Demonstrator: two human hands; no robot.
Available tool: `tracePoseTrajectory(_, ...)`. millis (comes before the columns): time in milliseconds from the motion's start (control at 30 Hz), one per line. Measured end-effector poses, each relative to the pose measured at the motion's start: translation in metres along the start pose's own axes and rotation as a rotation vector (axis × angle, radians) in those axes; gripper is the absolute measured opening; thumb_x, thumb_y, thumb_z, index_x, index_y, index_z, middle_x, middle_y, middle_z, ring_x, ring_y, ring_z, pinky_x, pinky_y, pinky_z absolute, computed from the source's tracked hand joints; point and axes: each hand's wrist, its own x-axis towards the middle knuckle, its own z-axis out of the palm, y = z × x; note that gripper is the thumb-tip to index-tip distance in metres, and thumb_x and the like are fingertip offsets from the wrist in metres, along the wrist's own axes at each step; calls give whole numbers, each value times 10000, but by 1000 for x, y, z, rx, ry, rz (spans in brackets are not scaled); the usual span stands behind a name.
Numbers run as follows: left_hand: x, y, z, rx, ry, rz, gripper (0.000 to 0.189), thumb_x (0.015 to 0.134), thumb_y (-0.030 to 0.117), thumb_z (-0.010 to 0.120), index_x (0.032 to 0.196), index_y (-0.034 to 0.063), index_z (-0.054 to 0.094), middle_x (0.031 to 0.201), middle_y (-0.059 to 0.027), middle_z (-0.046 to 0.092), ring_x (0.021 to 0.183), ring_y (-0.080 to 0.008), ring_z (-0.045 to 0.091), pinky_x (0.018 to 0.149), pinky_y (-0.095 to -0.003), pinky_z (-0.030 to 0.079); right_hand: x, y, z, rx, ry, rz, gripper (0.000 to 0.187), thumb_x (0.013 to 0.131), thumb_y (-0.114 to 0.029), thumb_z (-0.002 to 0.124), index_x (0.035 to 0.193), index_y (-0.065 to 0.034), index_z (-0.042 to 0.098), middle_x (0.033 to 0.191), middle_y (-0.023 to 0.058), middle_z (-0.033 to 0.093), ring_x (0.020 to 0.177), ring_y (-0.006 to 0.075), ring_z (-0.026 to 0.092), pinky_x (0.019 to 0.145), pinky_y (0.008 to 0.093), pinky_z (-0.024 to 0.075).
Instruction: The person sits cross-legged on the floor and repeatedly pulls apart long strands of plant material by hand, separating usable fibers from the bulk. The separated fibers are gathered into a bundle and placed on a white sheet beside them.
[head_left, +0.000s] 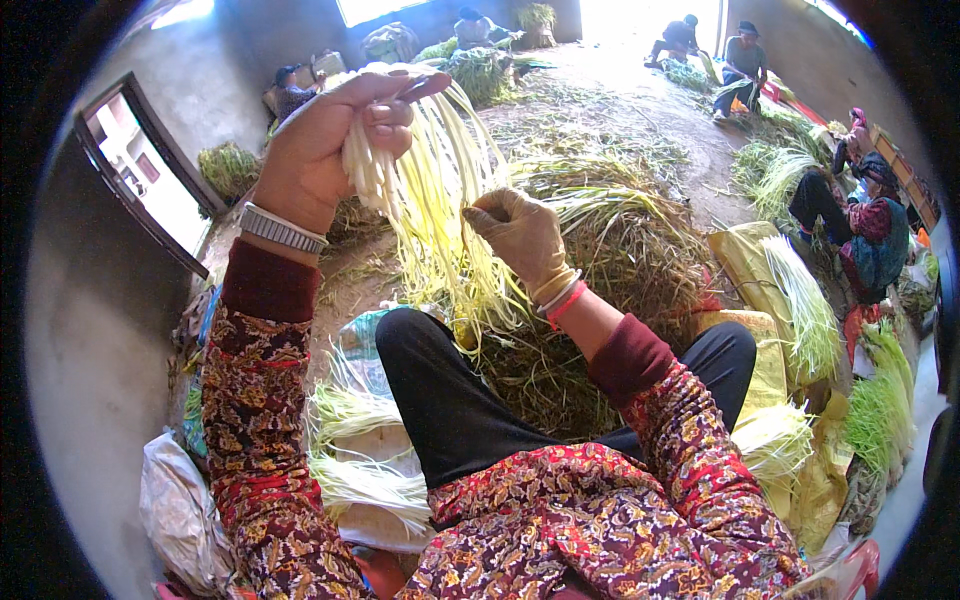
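Note:
My left hand (330, 135), bare and with a metal watch band at the wrist, is raised at the upper left. It grips a bunch of yellow blanched chives (442, 202) by the white stem ends, and the long leaves hang down over my knee. My right hand (525, 232) wears a thin tan glove. Its thumb and forefinger are pinched together at the bunch's right edge, on what looks like a thin brownish leaf. Between my legs and beyond lies a large heap of green and dry brown leaves (622, 240).
Sorted pale bundles (371, 484) lie at my left, others (772, 442) at my right by yellow woven sacks (742, 345). A white sack (180, 502) stands lower left. Several people sit farther off among leaf piles, one person (874, 232) at the right wall. A doorway (142, 165) opens at left.

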Motion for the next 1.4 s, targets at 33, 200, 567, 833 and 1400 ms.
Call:
tracePoseTrajectory(33,0,-2,-3,12,-1,-8,207,908,63,541,1059,-56,463,1160,-215,557,584,-52,467,490,-190,442,0,-1,1,-15,-8,11,227,786,-208,742,883,-12,681,702,44,670,611,50,559,547,224,463)
tracePoseTrajectory(200,0,-13,-11,-24,44,20,180,895,53,554,1011,-45,457,1083,-212,568,592,-82,451,484,-192,434,2,0,9,-123,-2,29,211,779,-226,721,840,-26,690,645,68,664,569,52,557,519,243,463)
tracePoseTrajectory(567,-8,-14,-16,43,149,152,152,882,50,572,993,-33,509,747,-76,534,527,-100,484,478,-205,450,-13,44,17,-146,21,-34,129,747,-135,634,712,-12,643,573,64,616,530,58,533,505,244,452)
tracePoseTrajectory(833,-13,6,-28,164,188,180,391,955,101,476,1266,-115,379,781,-31,512,568,-27,438,498,-168,417,-64,151,-9,-687,-401,-160,138,748,-167,605,661,-62,625,575,108,599,480,223,582,511,343,509)
tracePoseTrajectory(1400,-16,32,25,-175,-10,96,362,913,53,473,1220,-120,390,669,-6,513,560,-58,500,506,-188,431,-75,36,22,-93,-661,-39,166,879,-180,586,963,-54,654,655,106,646,573,168,634,533,330,505)
